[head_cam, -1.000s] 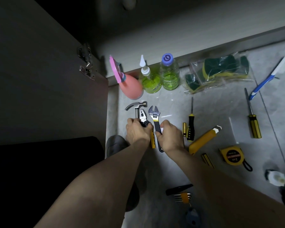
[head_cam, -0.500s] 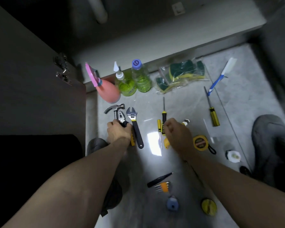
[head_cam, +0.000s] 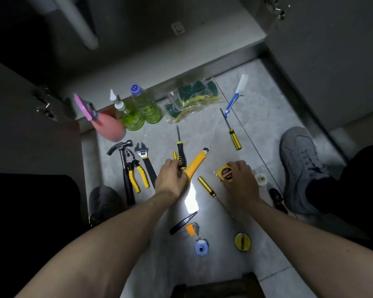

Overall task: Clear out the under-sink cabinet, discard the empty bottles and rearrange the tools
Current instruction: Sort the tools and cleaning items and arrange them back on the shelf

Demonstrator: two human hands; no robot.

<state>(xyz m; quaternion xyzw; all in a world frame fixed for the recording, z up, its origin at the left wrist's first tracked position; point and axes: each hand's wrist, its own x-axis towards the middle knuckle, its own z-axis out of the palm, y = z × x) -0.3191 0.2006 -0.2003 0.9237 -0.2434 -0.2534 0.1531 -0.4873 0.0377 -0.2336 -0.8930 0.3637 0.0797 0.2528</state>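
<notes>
Left hand (head_cam: 170, 179) grips small screwdriver (head_cam: 175, 157) beside yellow utility knife (head_cam: 196, 163). Right hand (head_cam: 241, 181) closes on tape measure (head_cam: 225, 174). Clear bag (head_cam: 192, 100) holds green-yellow sponges.

Home kitchen floor by open under-sink cabinet (head_cam: 138, 67): drain pipe (head_cam: 80, 24), sponges (head_cam: 192, 97), detergent bottles (head_cam: 146, 106).

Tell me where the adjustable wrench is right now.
In the head view the adjustable wrench lies on the floor left of centre, just right of the pliers and hammer, with the left hand at its right.
</notes>
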